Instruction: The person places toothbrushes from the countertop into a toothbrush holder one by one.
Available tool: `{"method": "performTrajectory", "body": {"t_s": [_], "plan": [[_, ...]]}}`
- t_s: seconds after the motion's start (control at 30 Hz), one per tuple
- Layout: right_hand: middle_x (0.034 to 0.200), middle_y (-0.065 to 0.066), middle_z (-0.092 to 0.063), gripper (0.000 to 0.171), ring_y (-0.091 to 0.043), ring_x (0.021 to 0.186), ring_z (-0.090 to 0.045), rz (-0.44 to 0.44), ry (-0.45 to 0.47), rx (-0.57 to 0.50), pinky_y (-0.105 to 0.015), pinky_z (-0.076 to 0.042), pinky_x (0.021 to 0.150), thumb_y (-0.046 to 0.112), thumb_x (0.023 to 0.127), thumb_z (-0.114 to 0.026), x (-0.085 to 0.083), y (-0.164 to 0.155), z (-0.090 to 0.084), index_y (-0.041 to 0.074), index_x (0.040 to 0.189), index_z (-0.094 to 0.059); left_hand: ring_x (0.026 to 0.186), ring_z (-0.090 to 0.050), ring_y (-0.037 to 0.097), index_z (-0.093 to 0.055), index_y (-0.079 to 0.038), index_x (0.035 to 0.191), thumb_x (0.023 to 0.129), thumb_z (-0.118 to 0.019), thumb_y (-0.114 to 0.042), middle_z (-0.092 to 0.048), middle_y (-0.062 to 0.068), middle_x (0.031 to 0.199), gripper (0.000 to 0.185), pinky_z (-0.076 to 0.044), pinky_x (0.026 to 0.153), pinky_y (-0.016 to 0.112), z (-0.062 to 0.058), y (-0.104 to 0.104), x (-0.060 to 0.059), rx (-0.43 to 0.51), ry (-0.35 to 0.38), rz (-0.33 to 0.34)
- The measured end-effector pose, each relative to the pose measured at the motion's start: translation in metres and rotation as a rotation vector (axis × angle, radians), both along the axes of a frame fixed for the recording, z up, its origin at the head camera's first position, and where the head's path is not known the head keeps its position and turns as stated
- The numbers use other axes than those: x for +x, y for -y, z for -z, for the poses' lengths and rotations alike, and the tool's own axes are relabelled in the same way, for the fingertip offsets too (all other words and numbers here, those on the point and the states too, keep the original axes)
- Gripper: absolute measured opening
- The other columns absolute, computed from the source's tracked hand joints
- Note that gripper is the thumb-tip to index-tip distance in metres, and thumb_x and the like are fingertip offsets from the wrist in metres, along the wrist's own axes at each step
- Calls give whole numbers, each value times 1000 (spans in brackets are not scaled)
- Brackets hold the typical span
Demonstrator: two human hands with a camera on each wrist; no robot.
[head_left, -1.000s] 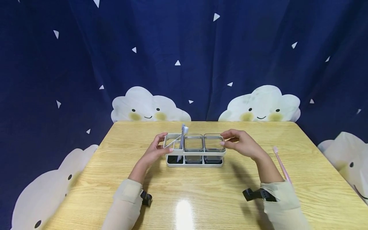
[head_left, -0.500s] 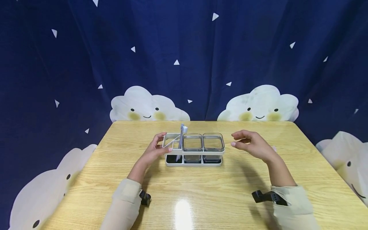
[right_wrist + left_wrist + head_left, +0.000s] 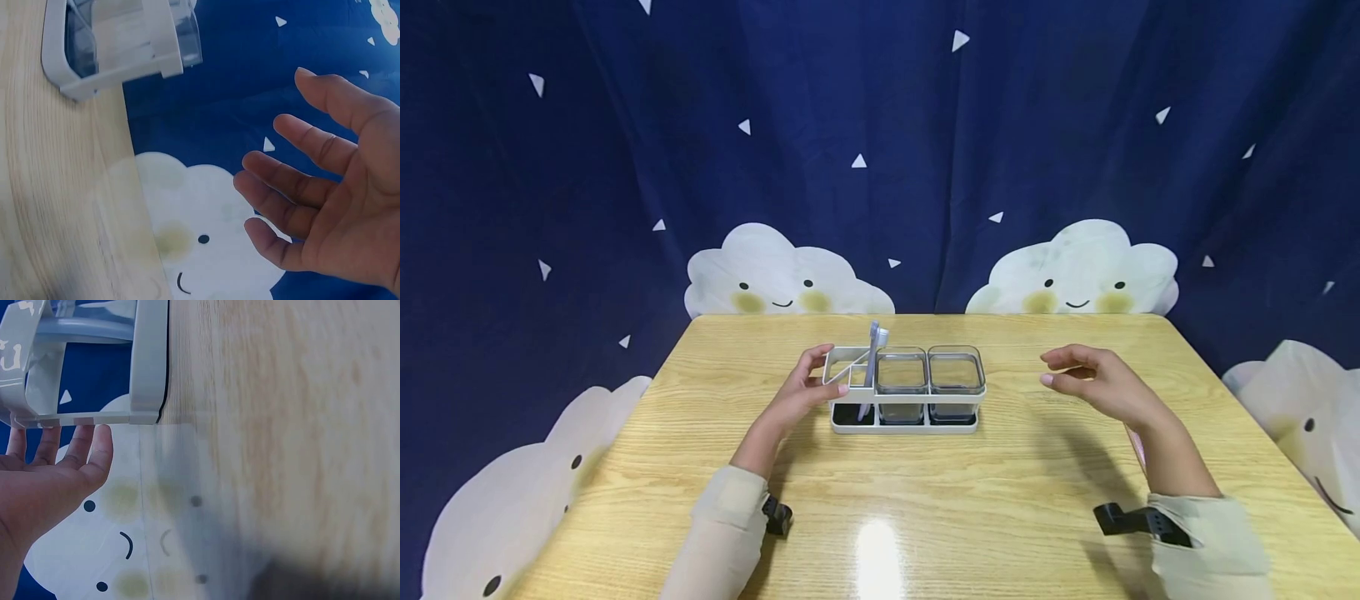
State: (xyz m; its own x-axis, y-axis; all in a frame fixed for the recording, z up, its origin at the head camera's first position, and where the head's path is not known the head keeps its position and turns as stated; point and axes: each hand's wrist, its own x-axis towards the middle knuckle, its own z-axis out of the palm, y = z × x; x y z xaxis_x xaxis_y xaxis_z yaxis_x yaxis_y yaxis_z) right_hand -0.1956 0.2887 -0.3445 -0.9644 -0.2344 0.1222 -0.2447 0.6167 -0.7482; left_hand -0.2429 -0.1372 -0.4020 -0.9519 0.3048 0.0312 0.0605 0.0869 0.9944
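A white toothbrush holder [image 3: 925, 399] stands on the table, with two clear square tumblers [image 3: 902, 375] in its middle and right slots. In its left section a grey-purple toothbrush [image 3: 872, 358] leans upright. My left hand [image 3: 793, 397] grips the holder's left end, thumb on the front rail; in the left wrist view its fingertips touch the holder's end frame [image 3: 147, 362]. Well to the right of the holder, my right hand [image 3: 1105, 387] hovers with nothing in it; the right wrist view shows loosely bent, spread fingers [image 3: 300, 187]. A pink toothbrush [image 3: 1137, 447] lies mostly hidden behind the right wrist.
The wooden table [image 3: 1000, 517] ends at a dark blue curtain [image 3: 880, 100] printed with clouds and triangles. Black wrist cameras sit at both cuffs, the right one [image 3: 1138, 523] close over the table.
My right hand has let go of the right tumbler's rim and moved right, covering most of the pink toothbrush. The left hand and the holder stay in place.
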Motion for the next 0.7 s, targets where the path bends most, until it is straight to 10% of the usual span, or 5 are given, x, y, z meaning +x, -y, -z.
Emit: {"method": "performTrajectory", "body": {"t_s": [0.37,0.7], "plan": [[112,-20,-57,41,-27,93,-58,-5,30,40,-32,-48,73,24,91,-61,3,-26,10,-3,121,-54,100,-45,27,-28,-15,143,80,-72,-9,-32,16,136,78,-44,80,34,25,5,-18,27,1,-6],[116,-25,-54,45,-37,100,-56,8,73,75,-38,-47,77,24,91,-61,6,-41,15,-5,124,-51,99,-45,25,-25,-10,145,81,-68,-5,-30,19,137,77,-43,79,34,11,4,-9,17,14,15]]}}
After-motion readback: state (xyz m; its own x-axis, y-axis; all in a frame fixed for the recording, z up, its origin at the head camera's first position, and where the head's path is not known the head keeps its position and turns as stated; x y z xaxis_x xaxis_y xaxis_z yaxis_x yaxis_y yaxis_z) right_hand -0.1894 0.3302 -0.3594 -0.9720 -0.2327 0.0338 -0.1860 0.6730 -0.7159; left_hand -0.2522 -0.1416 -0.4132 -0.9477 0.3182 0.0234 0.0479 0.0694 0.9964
